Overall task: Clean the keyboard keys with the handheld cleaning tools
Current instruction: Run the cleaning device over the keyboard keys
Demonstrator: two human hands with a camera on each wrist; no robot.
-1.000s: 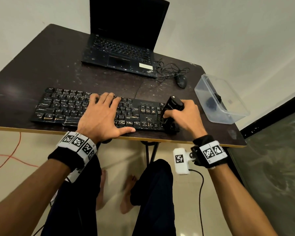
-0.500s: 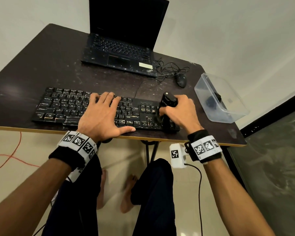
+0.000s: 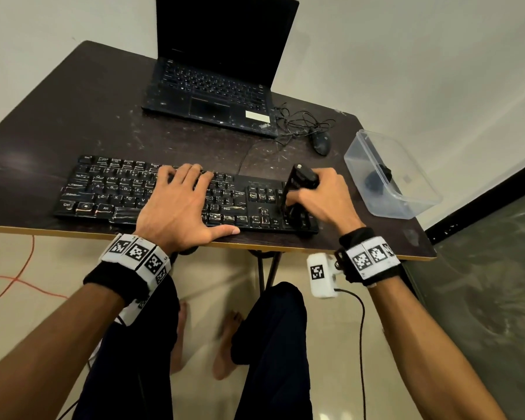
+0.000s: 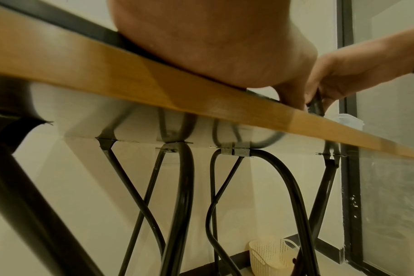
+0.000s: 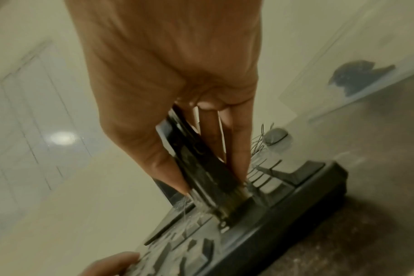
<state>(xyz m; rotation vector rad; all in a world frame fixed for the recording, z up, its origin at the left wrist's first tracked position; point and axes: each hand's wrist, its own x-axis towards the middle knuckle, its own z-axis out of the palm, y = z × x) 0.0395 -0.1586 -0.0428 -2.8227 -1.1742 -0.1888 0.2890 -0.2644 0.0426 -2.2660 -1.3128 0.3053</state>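
right hand (image 3: 325, 198) and its black cleaning brush (image 3: 297, 192) slid left along the number pad since a second ago, left hand (image 3: 179, 207) hasn't budged.

Head cam: left hand lies flat, fingers straight, on the keyboard (image 3: 103, 192) at the table's (image 3: 73, 116) near edge; right fingers curl round the upright brush. Left wrist cam mostly gets the table's underside and legs. Right wrist cam, blurry: bristles (image 5: 215, 203) touching the keys.
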